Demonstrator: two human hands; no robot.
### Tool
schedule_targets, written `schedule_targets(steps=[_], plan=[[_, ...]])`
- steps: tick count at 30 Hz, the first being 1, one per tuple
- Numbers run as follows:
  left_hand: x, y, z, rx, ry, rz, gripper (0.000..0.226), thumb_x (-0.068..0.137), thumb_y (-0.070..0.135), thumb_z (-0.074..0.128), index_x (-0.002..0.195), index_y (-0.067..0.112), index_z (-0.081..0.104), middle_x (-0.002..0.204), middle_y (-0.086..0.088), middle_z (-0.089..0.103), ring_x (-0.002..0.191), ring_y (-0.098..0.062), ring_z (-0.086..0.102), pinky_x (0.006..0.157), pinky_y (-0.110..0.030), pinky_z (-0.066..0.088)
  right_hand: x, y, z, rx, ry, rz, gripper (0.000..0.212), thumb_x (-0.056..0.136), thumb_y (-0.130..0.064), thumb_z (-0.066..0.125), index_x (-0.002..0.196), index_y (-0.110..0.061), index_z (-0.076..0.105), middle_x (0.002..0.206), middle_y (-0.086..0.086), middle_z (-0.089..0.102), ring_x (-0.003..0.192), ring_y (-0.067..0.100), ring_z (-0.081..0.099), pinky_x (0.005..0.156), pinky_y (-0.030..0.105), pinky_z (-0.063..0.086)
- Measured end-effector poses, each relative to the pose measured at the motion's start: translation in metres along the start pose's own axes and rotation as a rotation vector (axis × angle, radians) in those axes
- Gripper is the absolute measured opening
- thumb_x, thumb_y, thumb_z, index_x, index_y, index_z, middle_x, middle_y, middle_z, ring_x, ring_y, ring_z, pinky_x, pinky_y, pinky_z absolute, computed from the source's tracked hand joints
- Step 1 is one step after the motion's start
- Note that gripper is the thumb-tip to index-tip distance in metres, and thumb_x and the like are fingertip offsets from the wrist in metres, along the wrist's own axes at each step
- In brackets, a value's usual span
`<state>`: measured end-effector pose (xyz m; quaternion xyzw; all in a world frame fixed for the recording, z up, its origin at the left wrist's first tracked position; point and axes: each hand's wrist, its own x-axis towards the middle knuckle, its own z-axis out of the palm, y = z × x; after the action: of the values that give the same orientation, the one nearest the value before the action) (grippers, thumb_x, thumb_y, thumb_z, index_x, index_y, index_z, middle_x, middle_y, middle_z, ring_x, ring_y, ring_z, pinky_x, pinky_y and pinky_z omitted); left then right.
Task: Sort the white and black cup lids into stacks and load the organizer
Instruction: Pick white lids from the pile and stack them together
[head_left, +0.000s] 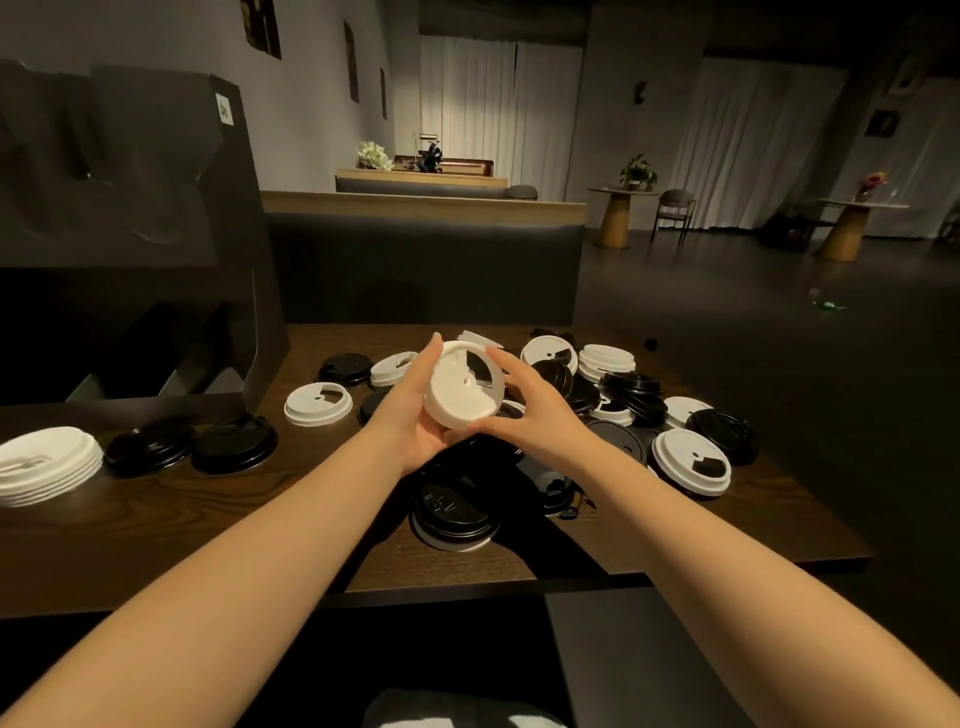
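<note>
A short stack of white lids (460, 387) is held above the middle of the wooden table (218, 512), tilted so its top faces the camera. The left hand (415, 410) cups the stack from below and at its 9 o'clock edge, fingers curled around the rim. The right hand (540, 410) grips the rim at 3 to 5 o'clock with thumb and fingertips. The number of lids in the stack cannot be counted.

At 3 o'clock from the stack lies a loose pile of mixed lids (618, 395), black and white overlapping; the black ones merge with the shadow, and their edges are hard to separate. A single white lid (691, 461) rests at 4 o'clock. At 6 o'clock, below the wrists, a black lid (454, 512) is partly covered by the forearms.

At 9 o'clock, one white lid (318, 404) lies flat. Farther at 8 o'clock sit two black lids (192, 447), and a sorted white stack (47, 465) cut off by the frame edge.

The black organizer (156, 223) stands at 10 o'clock; its lower compartments are in shadow and their contents cannot be made out.
</note>
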<state>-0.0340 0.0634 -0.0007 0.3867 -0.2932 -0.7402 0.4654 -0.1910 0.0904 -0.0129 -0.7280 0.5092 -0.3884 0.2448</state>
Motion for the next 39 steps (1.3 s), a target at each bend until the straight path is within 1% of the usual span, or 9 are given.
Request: schedule_targets(steps=[4, 9, 13, 17, 23, 29, 33, 36, 39], plan=[[-0.004, -0.003, 0.0, -0.001, 0.025, -0.005, 0.025, 0.082, 0.027, 0.071, 0.098, 0.016, 0.054, 0.109, -0.017, 0.061, 0.096, -0.037, 0.062, 0.08, -0.052, 0.054, 0.0, -0.002, -0.005, -0.021, -0.055, -0.01, 0.081, 0.082, -0.026, 0.073, 0.148, -0.028, 0.025, 0.153, -0.007, 0.028, 0.137, 0.014, 0.033, 0.11, 0.035, 0.029], [-0.003, -0.005, 0.001, 0.027, 0.031, -0.024, 0.039, 0.083, 0.023, 0.07, 0.115, 0.011, 0.053, 0.112, -0.019, 0.06, 0.097, -0.036, 0.062, 0.078, -0.051, 0.055, 0.002, -0.001, -0.011, -0.022, -0.091, 0.007, 0.081, 0.083, -0.024, 0.072, 0.148, -0.032, 0.024, 0.154, -0.008, 0.025, 0.137, 0.015, 0.032, 0.112, 0.039, 0.03], [0.001, -0.009, 0.003, -0.035, 0.055, 0.038, 0.039, 0.088, 0.027, 0.064, 0.124, 0.014, 0.052, 0.113, -0.017, 0.062, 0.097, -0.033, 0.062, 0.075, -0.051, 0.056, 0.001, 0.0, -0.001, 0.365, -0.038, 0.125, 0.079, 0.083, -0.015, 0.072, 0.147, -0.03, 0.027, 0.137, -0.02, 0.039, 0.122, 0.01, 0.049, 0.101, 0.03, 0.044], [-0.002, -0.009, 0.004, 0.144, 0.052, 0.085, 0.029, 0.089, 0.031, 0.062, 0.114, 0.019, 0.056, 0.104, -0.009, 0.065, 0.095, -0.024, 0.064, 0.079, -0.039, 0.054, 0.004, 0.005, 0.013, 0.622, 0.049, 0.251, 0.043, 0.087, -0.009, 0.065, 0.126, -0.022, 0.055, 0.123, 0.007, 0.061, 0.113, 0.024, 0.061, 0.087, 0.036, 0.056], [-0.001, 0.002, -0.008, 0.37, 0.072, 0.247, 0.03, 0.092, 0.026, 0.06, 0.121, 0.017, 0.059, 0.108, -0.007, 0.066, 0.097, -0.022, 0.065, 0.084, -0.04, 0.056, 0.008, 0.0, 0.01, 0.749, 0.018, 0.326, 0.047, 0.088, -0.003, 0.061, 0.131, -0.023, 0.053, 0.125, 0.01, 0.06, 0.11, 0.025, 0.063, 0.076, 0.03, 0.058], [-0.005, -0.004, -0.008, 0.196, 0.082, 0.171, 0.017, 0.094, 0.022, 0.057, 0.108, 0.013, 0.055, 0.1, -0.009, 0.064, 0.096, -0.025, 0.063, 0.09, -0.046, 0.053, 0.007, -0.01, 0.021, 0.824, 0.131, 0.387, 0.049, 0.094, -0.004, 0.053, 0.137, -0.025, 0.047, 0.119, 0.003, 0.06, 0.099, 0.014, 0.062, 0.068, 0.023, 0.053], [-0.01, 0.003, -0.013, 0.118, 0.013, 0.114, 0.014, 0.089, 0.025, 0.063, 0.097, 0.016, 0.058, 0.1, -0.013, 0.064, 0.093, -0.029, 0.063, 0.088, -0.047, 0.052, 0.001, -0.016, 0.022, 0.799, 0.106, 0.307, 0.042, 0.092, 0.004, 0.048, 0.111, -0.03, 0.063, 0.106, 0.0, 0.066, 0.086, 0.009, 0.062, 0.057, 0.016, 0.05], [-0.01, 0.009, -0.014, 0.088, -0.027, 0.108, 0.017, 0.091, 0.029, 0.06, 0.1, 0.014, 0.061, 0.098, -0.012, 0.067, 0.093, -0.029, 0.064, 0.085, -0.045, 0.053, 0.001, -0.019, 0.026, 0.772, 0.116, 0.277, 0.042, 0.087, 0.005, 0.051, 0.1, -0.032, 0.066, 0.105, 0.001, 0.069, 0.096, 0.014, 0.065, 0.074, 0.025, 0.056], [-0.008, 0.007, -0.014, -0.009, -0.05, 0.097, 0.024, 0.091, 0.032, 0.06, 0.103, 0.012, 0.06, 0.1, -0.014, 0.068, 0.099, -0.033, 0.063, 0.094, -0.05, 0.049, 0.004, -0.022, 0.034, 0.807, 0.177, 0.321, 0.042, 0.085, 0.003, 0.056, 0.117, -0.023, 0.065, 0.111, 0.004, 0.068, 0.105, 0.019, 0.064, 0.079, 0.029, 0.056]])
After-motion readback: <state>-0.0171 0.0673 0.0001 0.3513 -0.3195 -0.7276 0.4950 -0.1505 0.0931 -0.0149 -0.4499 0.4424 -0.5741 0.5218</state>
